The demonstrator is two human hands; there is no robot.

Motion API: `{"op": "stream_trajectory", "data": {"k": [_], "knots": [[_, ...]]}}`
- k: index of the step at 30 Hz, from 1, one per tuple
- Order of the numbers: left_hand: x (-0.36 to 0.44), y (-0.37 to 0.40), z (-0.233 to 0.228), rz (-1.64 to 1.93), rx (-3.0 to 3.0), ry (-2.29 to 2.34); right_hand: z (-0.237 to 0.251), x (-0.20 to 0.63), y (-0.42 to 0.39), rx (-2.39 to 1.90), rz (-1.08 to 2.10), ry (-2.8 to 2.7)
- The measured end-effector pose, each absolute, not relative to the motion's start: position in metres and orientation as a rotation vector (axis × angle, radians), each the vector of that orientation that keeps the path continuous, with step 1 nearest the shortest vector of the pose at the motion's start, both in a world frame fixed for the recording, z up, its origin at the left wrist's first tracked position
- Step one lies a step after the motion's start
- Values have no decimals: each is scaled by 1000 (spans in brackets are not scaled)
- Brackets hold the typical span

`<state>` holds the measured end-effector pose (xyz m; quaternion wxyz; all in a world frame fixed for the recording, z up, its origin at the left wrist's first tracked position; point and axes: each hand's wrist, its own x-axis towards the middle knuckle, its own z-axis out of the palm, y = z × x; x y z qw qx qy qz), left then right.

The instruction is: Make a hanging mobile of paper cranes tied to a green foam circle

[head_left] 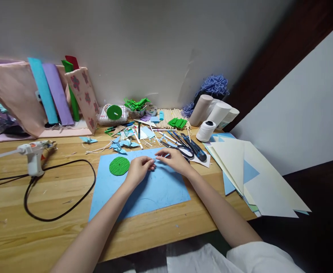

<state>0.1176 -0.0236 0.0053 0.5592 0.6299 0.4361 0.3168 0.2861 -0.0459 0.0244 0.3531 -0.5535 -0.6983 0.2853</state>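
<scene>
Curling over the blue sheet (160,191): left hand (139,167) and right hand (174,160), fingertips close together; whether either grips anything, I cannot tell.
Green disc (119,166): on the sheet's left part.
Glue gun (35,159): left of the sheet.
White spool (205,131): behind the sheet, rightward.

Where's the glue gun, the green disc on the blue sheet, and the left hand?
Glue gun (35,160), head view: its white handle.
Green disc (119,167), head view: near its centre.
Left hand (138,168), head view: back of the hand.
</scene>
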Motion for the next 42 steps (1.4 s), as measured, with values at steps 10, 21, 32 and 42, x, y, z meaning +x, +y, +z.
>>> {"op": "stream_trajectory", "data": {"k": [10, 21, 32, 42], "knots": [[108, -37, 19, 680, 2030, 1166, 16, 266, -51, -1403, 689, -1864], [-108, -115, 44, 1168, 1895, 2095, 5, 236, -69, -1364, 877, -1857], [-257, -105, 27, 367, 1588, 2860, 15, 178, -91, -1174, 1073, -1990], [-263, -104, 23, 576, 1552, 2843, 8, 191, -88, -1209, 1101, -1856]]}}
